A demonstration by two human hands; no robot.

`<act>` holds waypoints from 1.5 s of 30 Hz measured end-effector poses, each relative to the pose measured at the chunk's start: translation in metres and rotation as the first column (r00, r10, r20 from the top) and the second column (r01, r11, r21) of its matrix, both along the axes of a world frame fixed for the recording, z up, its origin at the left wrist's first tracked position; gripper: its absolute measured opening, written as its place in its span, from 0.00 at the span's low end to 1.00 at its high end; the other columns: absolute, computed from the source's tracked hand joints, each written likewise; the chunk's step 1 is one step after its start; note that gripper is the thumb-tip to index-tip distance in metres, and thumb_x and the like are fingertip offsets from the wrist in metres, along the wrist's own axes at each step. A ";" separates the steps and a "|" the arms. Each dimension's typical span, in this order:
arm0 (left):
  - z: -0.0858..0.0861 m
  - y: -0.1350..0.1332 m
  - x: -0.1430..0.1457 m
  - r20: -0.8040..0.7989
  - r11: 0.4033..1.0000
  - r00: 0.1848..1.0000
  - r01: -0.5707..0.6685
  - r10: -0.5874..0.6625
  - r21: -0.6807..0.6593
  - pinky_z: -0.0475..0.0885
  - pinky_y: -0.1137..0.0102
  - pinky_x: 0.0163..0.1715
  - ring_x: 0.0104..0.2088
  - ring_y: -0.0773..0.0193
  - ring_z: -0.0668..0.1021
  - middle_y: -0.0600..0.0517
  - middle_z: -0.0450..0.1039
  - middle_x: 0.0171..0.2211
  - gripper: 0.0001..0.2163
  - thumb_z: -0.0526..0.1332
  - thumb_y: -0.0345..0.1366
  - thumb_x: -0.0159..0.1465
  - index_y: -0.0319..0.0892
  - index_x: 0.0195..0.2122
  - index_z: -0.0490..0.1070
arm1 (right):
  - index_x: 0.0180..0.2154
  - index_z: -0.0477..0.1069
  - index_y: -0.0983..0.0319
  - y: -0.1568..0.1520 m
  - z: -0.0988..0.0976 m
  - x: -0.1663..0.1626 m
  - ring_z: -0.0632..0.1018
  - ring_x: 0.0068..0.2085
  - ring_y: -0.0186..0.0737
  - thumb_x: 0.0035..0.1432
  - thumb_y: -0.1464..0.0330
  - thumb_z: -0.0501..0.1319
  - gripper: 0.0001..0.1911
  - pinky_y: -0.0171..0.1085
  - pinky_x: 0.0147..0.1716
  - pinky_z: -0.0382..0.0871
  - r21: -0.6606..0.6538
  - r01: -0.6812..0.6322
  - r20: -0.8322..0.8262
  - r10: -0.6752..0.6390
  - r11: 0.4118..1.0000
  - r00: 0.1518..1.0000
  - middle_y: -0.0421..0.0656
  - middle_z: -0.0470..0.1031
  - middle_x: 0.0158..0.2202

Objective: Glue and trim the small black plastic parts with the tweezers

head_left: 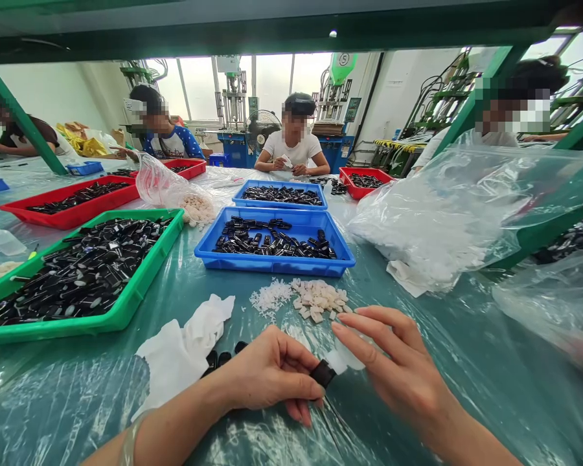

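My left hand [276,372] pinches a small black plastic piece [323,373] between thumb and fingers. A whitish block [337,362] touches the end of that piece. Beside it my right hand [396,362] has its fingers stretched out and apart. Its thumb is mostly hidden, and something pale and translucent shows beneath the index finger; I cannot make out what it is. Just beyond the hands lie a heap of beige chips [320,298] and white bits [272,296]. Several black pieces [223,358] and a crumpled white cloth [187,340] are partly behind my left forearm.
A blue tray [274,264] of black pieces sits ahead, with a green tray [140,294] at left and a red tray [68,217] behind. A clear plastic bag [447,213] bulges at right. Co-workers sit across. A green frame beam [272,35] spans overhead.
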State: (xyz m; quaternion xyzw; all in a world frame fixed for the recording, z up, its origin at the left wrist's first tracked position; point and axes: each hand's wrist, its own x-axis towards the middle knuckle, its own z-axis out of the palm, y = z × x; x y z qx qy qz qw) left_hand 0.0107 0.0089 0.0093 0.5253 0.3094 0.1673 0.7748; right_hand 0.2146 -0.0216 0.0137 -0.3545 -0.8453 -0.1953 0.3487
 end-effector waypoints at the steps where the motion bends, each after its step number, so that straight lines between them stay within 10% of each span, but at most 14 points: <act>1: 0.000 0.000 0.000 -0.003 1.000 1.000 0.000 0.000 0.004 0.70 0.80 0.18 0.19 0.71 0.75 0.50 0.73 0.21 0.07 0.65 0.32 0.49 0.33 0.28 0.75 | 0.43 0.69 0.63 0.000 0.000 0.000 0.69 0.44 0.45 0.59 0.82 0.49 0.16 0.45 0.40 0.65 0.001 -0.005 0.000 0.005 1.000 1.000 0.47 0.75 0.40; 45: -0.001 -0.001 -0.002 -0.031 0.999 0.999 0.038 -0.037 0.020 0.70 0.79 0.20 0.19 0.70 0.75 0.52 0.72 0.20 0.08 0.65 0.34 0.50 0.34 0.29 0.75 | 0.45 0.69 0.62 -0.002 -0.004 0.005 0.68 0.47 0.45 0.64 0.75 0.47 0.14 0.47 0.46 0.62 -0.061 -0.009 0.026 0.010 0.998 1.000 0.47 0.73 0.43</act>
